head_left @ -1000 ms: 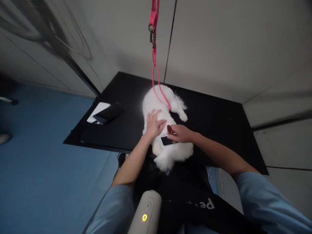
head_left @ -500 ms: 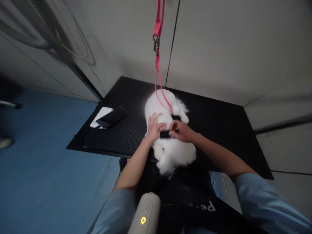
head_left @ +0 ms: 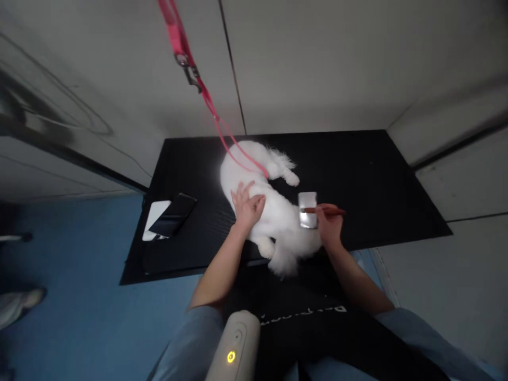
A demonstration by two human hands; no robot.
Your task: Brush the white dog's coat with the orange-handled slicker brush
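A small white fluffy dog (head_left: 273, 211) lies on a black grooming table (head_left: 365, 180), tethered by a pink leash (head_left: 206, 95) that runs up and off the top of the view. My left hand (head_left: 246, 205) rests flat on the dog's back, fingers spread. My right hand (head_left: 329, 225) grips the reddish handle of a slicker brush (head_left: 308, 209), whose pale rectangular head is turned up beside the dog's rump, lifted off the fur.
A black phone (head_left: 173, 214) lies on a white device (head_left: 154, 218) at the table's left edge. A white cylindrical device with a lit yellow button (head_left: 234, 349) hangs at my chest over a black apron. Blue floor on the left; grey wall panels behind.
My right hand has drawn the brush off the dog's back and out to the right, turning its head upward. My left hand stays on the dog. The view has swung left.
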